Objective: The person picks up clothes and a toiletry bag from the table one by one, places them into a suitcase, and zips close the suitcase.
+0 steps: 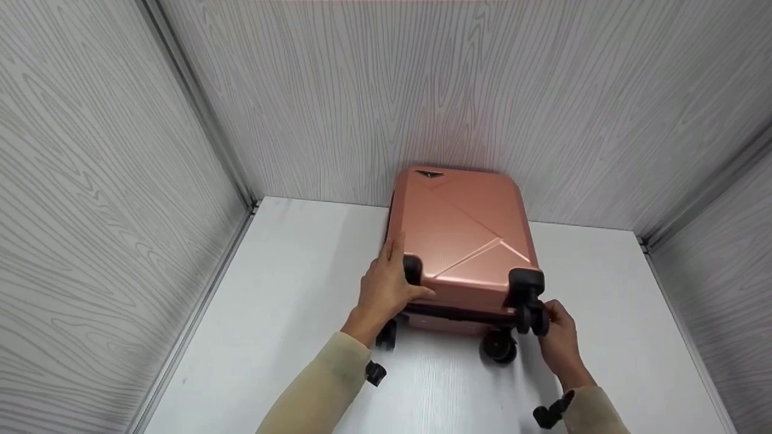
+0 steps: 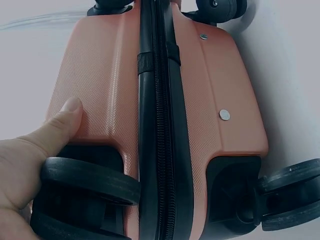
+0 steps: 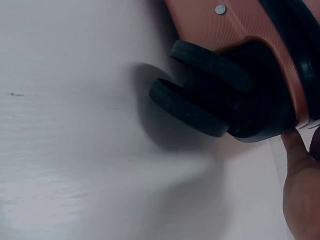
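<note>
A rose-pink hard-shell suitcase lies with its wheeled end toward me and its far end at the back wall. My left hand grips its near left corner, fingers along the side and thumb pressed on the wheeled end face. At the near right corner, my right hand holds the edge beside a black caster wheel; some of its fingertips are hidden behind the wheel and case. A black zipper runs between the two shells. Another caster hangs close over the white surface, casting a shadow.
Grey wood-grain panels stand at the back, the left and the right. They border the white surface under the suitcase. Black wrist mounts stick out from both sleeves.
</note>
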